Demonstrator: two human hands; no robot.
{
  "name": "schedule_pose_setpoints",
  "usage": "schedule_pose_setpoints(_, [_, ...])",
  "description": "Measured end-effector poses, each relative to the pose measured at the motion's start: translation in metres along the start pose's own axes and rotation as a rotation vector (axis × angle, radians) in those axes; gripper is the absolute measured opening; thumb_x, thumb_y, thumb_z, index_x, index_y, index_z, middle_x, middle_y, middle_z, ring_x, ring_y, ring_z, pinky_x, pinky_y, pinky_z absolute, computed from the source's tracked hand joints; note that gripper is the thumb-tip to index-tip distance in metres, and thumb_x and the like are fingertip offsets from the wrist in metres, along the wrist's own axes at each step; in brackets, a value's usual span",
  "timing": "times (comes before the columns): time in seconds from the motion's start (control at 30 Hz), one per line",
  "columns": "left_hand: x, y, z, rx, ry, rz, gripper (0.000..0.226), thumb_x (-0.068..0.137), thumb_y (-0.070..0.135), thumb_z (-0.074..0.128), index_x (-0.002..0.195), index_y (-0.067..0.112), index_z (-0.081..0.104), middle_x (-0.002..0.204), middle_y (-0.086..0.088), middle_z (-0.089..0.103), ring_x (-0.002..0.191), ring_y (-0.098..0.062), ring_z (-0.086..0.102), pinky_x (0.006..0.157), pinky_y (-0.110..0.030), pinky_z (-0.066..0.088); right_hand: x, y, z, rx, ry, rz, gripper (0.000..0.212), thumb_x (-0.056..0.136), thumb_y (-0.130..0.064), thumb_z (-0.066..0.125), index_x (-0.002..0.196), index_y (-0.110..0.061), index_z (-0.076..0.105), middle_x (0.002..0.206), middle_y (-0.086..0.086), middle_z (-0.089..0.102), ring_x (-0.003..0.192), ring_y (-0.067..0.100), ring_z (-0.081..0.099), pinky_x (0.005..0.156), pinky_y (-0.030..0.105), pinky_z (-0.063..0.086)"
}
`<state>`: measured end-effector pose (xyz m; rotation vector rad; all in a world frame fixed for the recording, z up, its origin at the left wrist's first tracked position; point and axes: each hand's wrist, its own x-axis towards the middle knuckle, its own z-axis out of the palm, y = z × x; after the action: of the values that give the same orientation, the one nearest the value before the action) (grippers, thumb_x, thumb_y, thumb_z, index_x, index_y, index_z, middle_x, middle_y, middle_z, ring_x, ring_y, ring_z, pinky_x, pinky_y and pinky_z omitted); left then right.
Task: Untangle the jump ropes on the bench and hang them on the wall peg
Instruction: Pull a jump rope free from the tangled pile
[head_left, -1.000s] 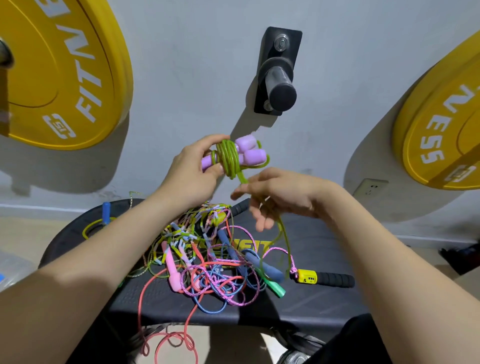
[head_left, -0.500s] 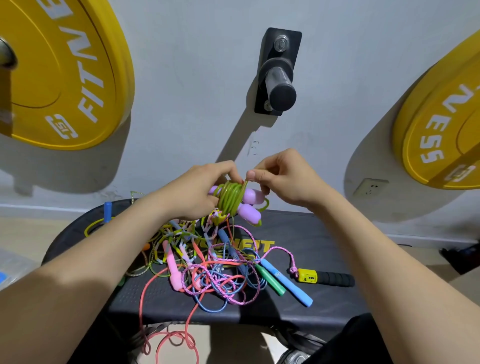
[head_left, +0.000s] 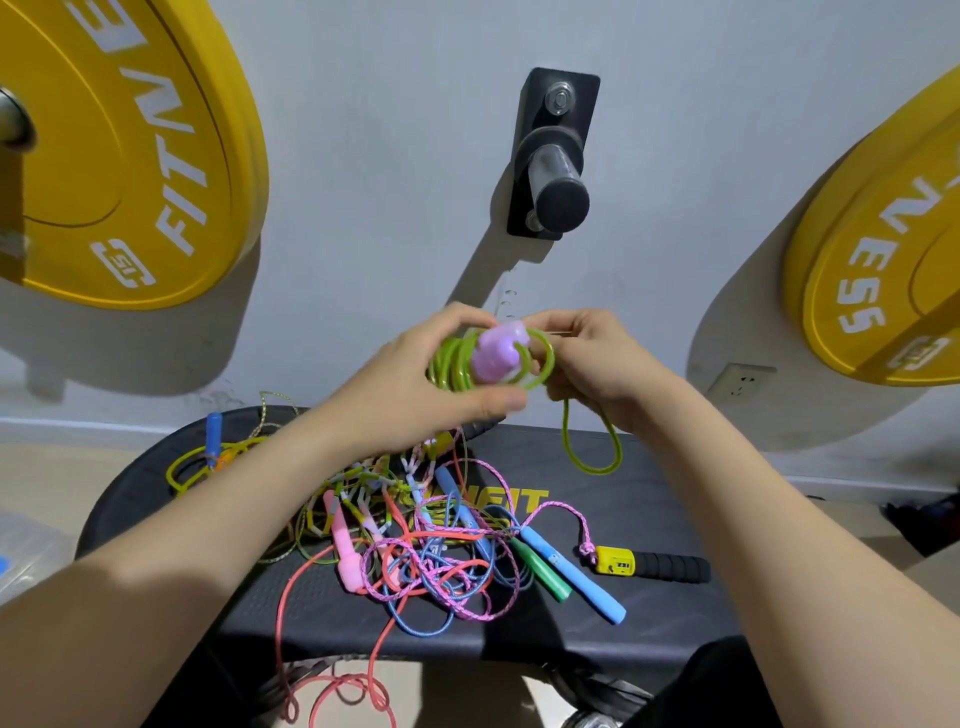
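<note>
I hold a green jump rope (head_left: 457, 364) with purple handles (head_left: 498, 353), coiled round the handles, in front of the wall. My left hand (head_left: 415, 384) grips the bundle from the left, thumb under it. My right hand (head_left: 592, 358) pinches the outer green loop at the bundle's right side, and a loose green loop (head_left: 592, 447) hangs below it. The black wall peg (head_left: 558, 182) sticks out above the hands, bare. A tangle of jump ropes (head_left: 431, 545) in pink, blue, orange and green lies on the black bench (head_left: 649, 618).
Yellow weight plates hang on the wall at left (head_left: 119, 156) and right (head_left: 883, 270). A yellow-and-black handle (head_left: 649, 564) lies at the bench's right. A blue handle with yellow rope (head_left: 213, 447) lies at its far left. An orange rope (head_left: 332, 691) trails off the front edge.
The bundle has risen again towards the peg. My right hand moved to its right side and pulled a green loop free, which now hangs down.
</note>
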<state>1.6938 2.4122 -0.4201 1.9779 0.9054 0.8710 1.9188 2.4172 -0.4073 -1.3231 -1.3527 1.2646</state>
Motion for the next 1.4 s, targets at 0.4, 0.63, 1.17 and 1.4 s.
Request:
schedule_pose_setpoints(0.4, [0.012,-0.012,-0.002,-0.399,0.126,-0.295,0.041,0.09,0.063,0.071,0.117,0.032,0.072,0.07,-0.025,0.064,0.04,-0.031,0.057,0.036,-0.025,0.028,0.0,-0.004,-0.006,0.319,-0.398,0.148,0.059,0.083,0.001,0.032,0.111,-0.011,0.082,0.112,0.018,0.076,0.093,0.035,0.076,0.083,0.038,0.063])
schedule_pose_setpoints(0.63, [0.013,-0.012,0.0,-0.414,0.11,-0.293,0.038,0.098,0.054,0.068,0.13,0.032,0.065,0.065,-0.01,0.067,0.047,-0.032,0.059,0.038,-0.026,0.026,-0.004,0.003,-0.001,0.115,-0.237,-0.148,0.023,0.082,-0.022,0.086,0.105,-0.021,0.083,0.101,0.012,0.079,0.092,0.031,0.076,0.093,0.043,0.059])
schedule_pose_setpoints(1.17, [0.009,-0.017,0.011,-0.067,0.076,-0.145,0.042,0.092,0.061,0.069,0.125,0.036,0.064,0.088,0.02,0.072,0.068,0.002,0.062,0.064,-0.027,0.054,0.005,-0.006,0.017,-0.114,0.298,-0.348,0.063,0.094,-0.08,0.024,0.099,-0.021,0.046,0.061,-0.006,0.052,0.065,0.016,0.058,0.073,0.037,0.05])
schedule_pose_setpoints(1.4, [0.008,-0.003,0.01,-0.146,0.135,-0.146,0.059,0.092,0.067,0.061,0.135,0.025,0.059,0.075,-0.008,0.06,0.059,-0.029,0.063,0.062,-0.055,0.057,0.004,-0.006,0.018,-0.302,0.239,-0.379,0.037,0.11,-0.053,0.03,0.094,-0.024,0.045,0.068,-0.018,0.049,0.066,0.007,0.05,0.073,0.041,0.048])
